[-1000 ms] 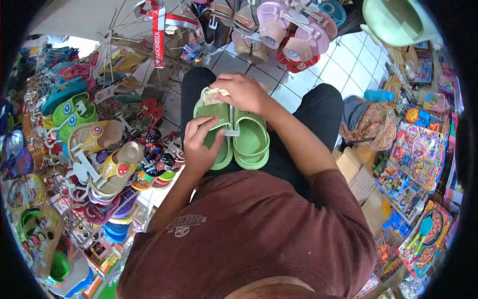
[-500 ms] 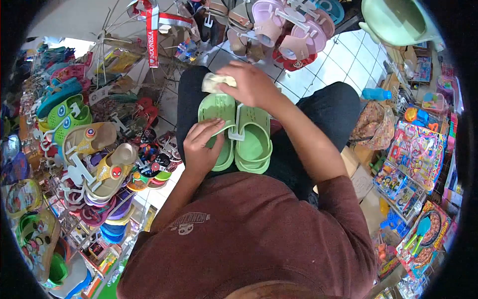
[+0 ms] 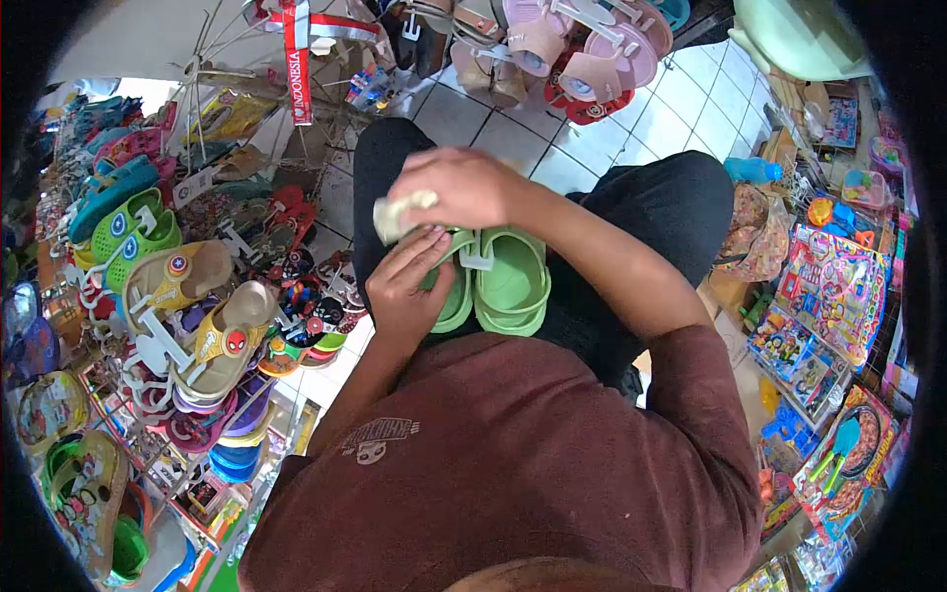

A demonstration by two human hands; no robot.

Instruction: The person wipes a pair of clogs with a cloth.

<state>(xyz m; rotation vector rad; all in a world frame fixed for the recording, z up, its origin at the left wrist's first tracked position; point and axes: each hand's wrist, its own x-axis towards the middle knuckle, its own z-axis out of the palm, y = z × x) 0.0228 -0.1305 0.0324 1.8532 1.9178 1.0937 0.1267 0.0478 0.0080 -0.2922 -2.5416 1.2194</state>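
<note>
A pair of green clogs (image 3: 510, 281) rests on my lap, joined by a white plastic hanger piece (image 3: 477, 251). Around the side of the left clog, my left hand (image 3: 406, 281) is closed, thumb inside the opening. My right hand (image 3: 459, 187), slightly blurred, is over the front of the clogs and hides their toe ends. It is closed on a cream cloth (image 3: 402, 212), which sticks out at its left, just above my left fingers.
Racks of sandals (image 3: 202, 286) crowd the left side. Pink sandals (image 3: 602, 59) hang ahead above the white tiled floor (image 3: 552, 148). Packaged toys (image 3: 829, 286) line the right, near a patterned cloth item (image 3: 755, 232). A pale green basin (image 3: 799, 35) is at upper right.
My right hand has moved left and down with the cloth, now covering the clogs' front. My left hand keeps its hold. The view has shifted slightly.
</note>
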